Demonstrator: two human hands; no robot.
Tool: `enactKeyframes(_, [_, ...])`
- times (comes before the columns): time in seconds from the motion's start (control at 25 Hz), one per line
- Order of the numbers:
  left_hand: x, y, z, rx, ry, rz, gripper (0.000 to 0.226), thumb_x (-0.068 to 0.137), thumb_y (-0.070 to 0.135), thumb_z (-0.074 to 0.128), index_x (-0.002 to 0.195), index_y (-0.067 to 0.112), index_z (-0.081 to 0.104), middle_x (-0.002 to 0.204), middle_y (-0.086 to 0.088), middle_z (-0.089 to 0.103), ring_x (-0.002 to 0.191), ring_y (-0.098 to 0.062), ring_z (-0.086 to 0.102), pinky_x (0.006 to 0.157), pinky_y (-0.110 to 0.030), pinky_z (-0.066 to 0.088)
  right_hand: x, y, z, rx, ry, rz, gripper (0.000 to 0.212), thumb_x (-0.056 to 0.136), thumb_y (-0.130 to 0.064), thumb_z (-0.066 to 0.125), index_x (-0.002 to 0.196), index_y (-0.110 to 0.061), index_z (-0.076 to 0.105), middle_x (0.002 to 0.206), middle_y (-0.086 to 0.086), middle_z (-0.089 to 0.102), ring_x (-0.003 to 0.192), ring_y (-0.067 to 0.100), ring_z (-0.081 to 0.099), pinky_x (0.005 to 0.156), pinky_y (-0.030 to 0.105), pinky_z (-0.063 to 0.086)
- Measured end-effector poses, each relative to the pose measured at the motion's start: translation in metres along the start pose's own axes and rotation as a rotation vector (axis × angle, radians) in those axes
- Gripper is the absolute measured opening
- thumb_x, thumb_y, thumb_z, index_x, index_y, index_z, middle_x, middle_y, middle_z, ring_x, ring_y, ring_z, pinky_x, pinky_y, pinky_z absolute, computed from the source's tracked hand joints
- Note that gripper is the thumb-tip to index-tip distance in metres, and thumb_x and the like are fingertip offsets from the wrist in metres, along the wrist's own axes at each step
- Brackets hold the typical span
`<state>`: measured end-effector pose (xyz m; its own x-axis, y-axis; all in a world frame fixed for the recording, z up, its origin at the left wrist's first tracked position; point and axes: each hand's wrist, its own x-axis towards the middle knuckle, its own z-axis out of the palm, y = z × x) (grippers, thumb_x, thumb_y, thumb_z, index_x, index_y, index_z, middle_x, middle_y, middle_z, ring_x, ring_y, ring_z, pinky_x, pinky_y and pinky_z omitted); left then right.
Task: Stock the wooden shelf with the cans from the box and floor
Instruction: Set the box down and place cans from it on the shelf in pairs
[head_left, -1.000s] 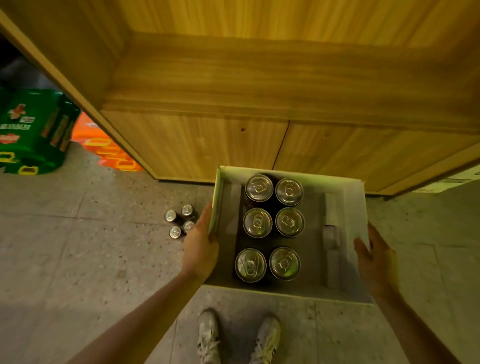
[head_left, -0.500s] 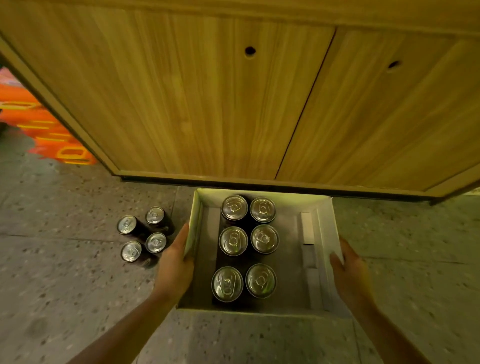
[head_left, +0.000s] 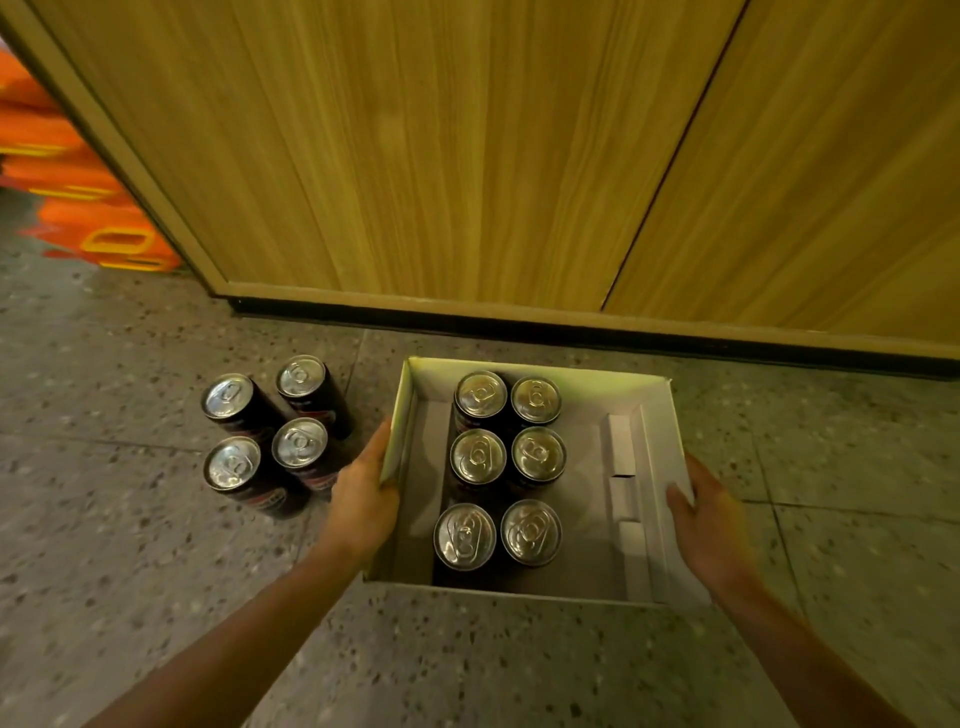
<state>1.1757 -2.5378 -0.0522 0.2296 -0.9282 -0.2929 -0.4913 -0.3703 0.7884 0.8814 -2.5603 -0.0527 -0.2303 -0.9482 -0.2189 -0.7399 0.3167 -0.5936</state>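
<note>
Wooden cabinet doors (head_left: 467, 156) fill the upper part of the view, meeting a speckled stone floor (head_left: 130, 571) along a dark base strip. Orange crates (head_left: 78, 208) lie stacked at the far left edge of the floor. On the floor just in front of the doors sits an open white cardboard box (head_left: 657, 457). Six dark cans (head_left: 506, 460) with silver tops stand upright inside it in two columns, nearer its left wall. The left hand (head_left: 363, 499) grips the box's left wall, thumb over the rim. The right hand (head_left: 714, 525) is wrapped on the right wall, fingers over the rim. Four more cans (head_left: 270, 436) stand clustered on the floor just left of the box, close to the left hand.
</note>
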Motion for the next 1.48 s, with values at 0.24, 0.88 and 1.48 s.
enactKeyframes(0.24, [0.002,-0.009,0.011,0.016,-0.010,-0.009,0.061,0.089,-0.003,0.043,0.140,0.029,0.031,0.121,-0.007,0.055,0.104,-0.023,0.056,0.079,-0.031,0.049,0.004,0.014,0.011,0.004,-0.021,0.014,0.041,0.092,-0.009,0.044,0.133,-0.010,0.043,0.128,0.019,0.056,0.113,0.037,0.055,0.098,0.049,0.045])
enactKeyframes(0.88, [-0.007,-0.008,0.007,0.214,0.144,0.262,0.070,0.085,0.038,0.054,0.144,0.021,0.018,0.149,-0.005,0.029,0.133,-0.021,0.035,0.106,-0.039,0.035,0.004,0.012,0.001,0.050,0.137,-0.182,0.056,0.086,-0.019,0.058,0.137,-0.013,0.035,0.138,0.012,0.047,0.124,0.025,0.047,0.097,0.038,0.043])
enactKeyframes(1.48, [-0.031,-0.006,0.035,0.234,-0.354,0.154,0.072,0.065,0.037,0.078,0.124,0.026,0.039,0.114,0.009,0.059,0.098,-0.003,0.058,0.076,-0.008,0.044,-0.029,-0.019,0.050,0.007,-0.621,-0.418,0.072,0.071,-0.030,0.071,0.133,-0.028,0.034,0.132,-0.006,0.052,0.117,0.007,0.048,0.101,0.033,0.044])
